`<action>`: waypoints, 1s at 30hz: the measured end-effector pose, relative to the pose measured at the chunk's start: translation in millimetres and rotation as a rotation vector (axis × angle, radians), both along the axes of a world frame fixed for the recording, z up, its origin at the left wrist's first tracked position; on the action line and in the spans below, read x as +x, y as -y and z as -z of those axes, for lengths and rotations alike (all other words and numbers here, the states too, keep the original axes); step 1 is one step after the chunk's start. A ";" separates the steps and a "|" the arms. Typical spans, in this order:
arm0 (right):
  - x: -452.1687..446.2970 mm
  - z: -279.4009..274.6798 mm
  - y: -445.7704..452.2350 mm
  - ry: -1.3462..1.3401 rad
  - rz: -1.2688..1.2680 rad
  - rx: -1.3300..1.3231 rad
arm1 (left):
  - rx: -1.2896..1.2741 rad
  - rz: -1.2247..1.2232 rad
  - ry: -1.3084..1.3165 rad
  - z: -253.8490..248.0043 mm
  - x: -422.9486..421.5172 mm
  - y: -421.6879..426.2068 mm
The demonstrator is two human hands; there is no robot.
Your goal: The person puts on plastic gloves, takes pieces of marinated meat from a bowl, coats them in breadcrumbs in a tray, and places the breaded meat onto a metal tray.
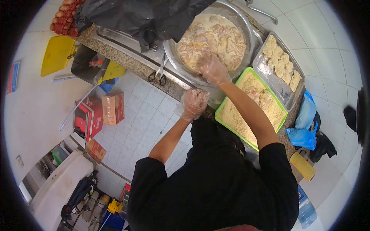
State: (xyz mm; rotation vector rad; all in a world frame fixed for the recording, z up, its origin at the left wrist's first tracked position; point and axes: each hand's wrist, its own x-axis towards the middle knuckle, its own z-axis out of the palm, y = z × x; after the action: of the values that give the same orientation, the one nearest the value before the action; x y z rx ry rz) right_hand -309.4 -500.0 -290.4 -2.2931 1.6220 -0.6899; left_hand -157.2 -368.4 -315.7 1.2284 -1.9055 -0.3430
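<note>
A large metal bowl (249, 29) holds meat pieces (216, 36) in a creamy batter. Inside its near edge, my gloved right hand (212, 69) is down on the meat, its fingertips in the batter; what they hold, if anything, cannot be made out. My left hand (194, 103), also in a clear glove, hovers by the counter's edge with its fingers curled in. Under my right forearm lies a green-rimmed tray (283, 120) of crumbs, with coated pieces (264, 98) in it. Several coated pieces (283, 63) rest on a metal tray (266, 73).
Scissors (158, 75) lie left of the bowl, near a black plastic bag (135, 17). Egg trays (65, 19) stand at the upper left. Blue bags (304, 115) and a yellow roll (302, 166) are at the right. Boxes (113, 109) stand on the floor.
</note>
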 end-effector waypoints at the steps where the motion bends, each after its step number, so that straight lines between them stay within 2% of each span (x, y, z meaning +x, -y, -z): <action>1: -5.7 41.4 1.9 0.194 0.061 0.120 | -0.004 -0.001 -0.004 -0.2 1.2 1.6; 3: -6.7 49.3 7.9 0.185 0.010 0.161 | 0.019 0.007 0.030 -4.5 3.7 0.1; 5: -9.6 -5.6 8.1 -0.227 -0.205 0.000 | 0.029 0.009 0.037 -6.2 1.9 1.1; 8: -4.9 -33.0 8.6 -0.271 -0.237 0.048 | 0.020 0.005 0.026 -4.0 1.6 0.8; 11: -17.3 -3.4 4.8 0.025 -0.030 0.069 | 0.021 0.007 0.023 0.2 2.2 0.3; 13: -16.7 -21.8 -0.6 0.337 0.066 0.172 | 0.039 0.006 0.021 -1.4 2.3 -0.3; 15: -21.9 -48.0 -5.3 0.426 0.107 0.261 | 0.036 0.004 0.023 -1.6 3.5 -0.4; 20: -77.7 -103.1 -36.8 0.053 -0.016 0.319 | 0.027 0.006 0.048 5.0 2.2 -1.8; 23: -103.3 -166.8 -71.7 -0.087 -0.181 0.144 | 0.067 0.010 0.119 4.8 5.1 -3.7; 27: -145.9 -223.1 -136.4 -0.226 -0.119 0.202 | 0.036 -0.019 0.101 2.4 1.9 -1.5; 30: -194.9 -228.8 -170.3 -0.268 -0.105 0.422 | 0.032 0.000 0.106 2.4 1.0 -0.8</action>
State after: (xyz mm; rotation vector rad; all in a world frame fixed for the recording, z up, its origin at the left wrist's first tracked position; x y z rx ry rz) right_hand -504.3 -329.6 -61.6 -2.1968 1.5553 -0.0061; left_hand -156.2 -367.6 -318.1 1.2905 -1.9968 -0.3151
